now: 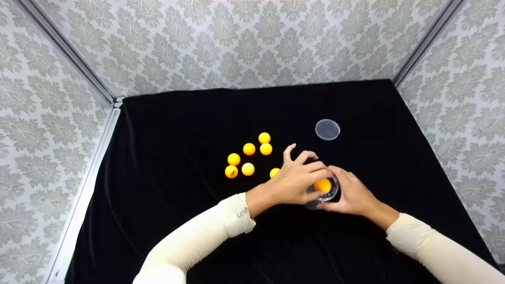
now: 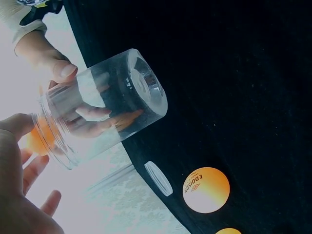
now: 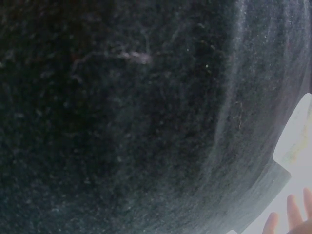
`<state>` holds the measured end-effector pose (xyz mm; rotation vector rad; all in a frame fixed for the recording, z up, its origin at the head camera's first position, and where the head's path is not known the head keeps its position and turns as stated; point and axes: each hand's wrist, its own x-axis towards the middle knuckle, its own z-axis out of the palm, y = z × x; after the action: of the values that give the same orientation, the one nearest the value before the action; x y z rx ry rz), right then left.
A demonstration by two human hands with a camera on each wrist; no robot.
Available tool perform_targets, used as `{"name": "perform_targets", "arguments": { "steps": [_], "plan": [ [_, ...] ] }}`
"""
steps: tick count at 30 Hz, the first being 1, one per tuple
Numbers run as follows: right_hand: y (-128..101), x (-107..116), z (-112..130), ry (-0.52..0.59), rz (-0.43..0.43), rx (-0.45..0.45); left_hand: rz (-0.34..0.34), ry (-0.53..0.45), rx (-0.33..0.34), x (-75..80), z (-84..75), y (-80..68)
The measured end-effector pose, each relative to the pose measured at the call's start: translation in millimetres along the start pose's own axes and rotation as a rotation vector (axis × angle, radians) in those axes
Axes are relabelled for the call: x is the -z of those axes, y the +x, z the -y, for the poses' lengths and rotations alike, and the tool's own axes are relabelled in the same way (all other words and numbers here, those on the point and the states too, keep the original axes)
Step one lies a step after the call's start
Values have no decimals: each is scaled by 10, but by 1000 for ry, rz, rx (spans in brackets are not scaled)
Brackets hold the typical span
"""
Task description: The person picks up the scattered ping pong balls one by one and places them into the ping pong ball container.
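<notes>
My right hand (image 1: 351,193) grips a clear, empty-looking plastic jar (image 2: 109,105) by its side, its mouth tilted up toward the head camera. At that mouth, my left hand (image 1: 298,177) pinches an orange table tennis ball (image 1: 323,185) between thumb and fingers. In the left wrist view the ball overlaps the threaded rim, and the other fingers of the left hand spread away from it. Only a few fingertips (image 3: 292,214) of the right hand show in the right wrist view, at the lower right corner; the jar is out of that view.
Several loose orange balls (image 1: 249,149) lie on the black cloth (image 1: 177,130) left of the hands, one partly hidden behind the left hand. A clear round lid (image 1: 327,129) lies beyond the jar. Patterned walls (image 1: 244,43) enclose the table's back and sides.
</notes>
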<state>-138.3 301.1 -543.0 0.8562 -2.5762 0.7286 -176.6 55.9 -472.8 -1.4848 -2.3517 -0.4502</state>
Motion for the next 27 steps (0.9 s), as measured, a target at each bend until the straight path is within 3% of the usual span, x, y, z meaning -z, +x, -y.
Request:
{"name": "perform_targets", "arguments": {
  "steps": [6, 14, 27],
  "plan": [
    [-2, -1, -3, -1, 1, -1, 11, -11, 3, 15, 12, -7],
    [-2, 19, 20, -5, 30, -37, -24, -4, 14, 50, 84, -37],
    [-9, -3, -8, 19, 8, -23, -48, 27, 109, 186, 330, -168]
  ]
}}
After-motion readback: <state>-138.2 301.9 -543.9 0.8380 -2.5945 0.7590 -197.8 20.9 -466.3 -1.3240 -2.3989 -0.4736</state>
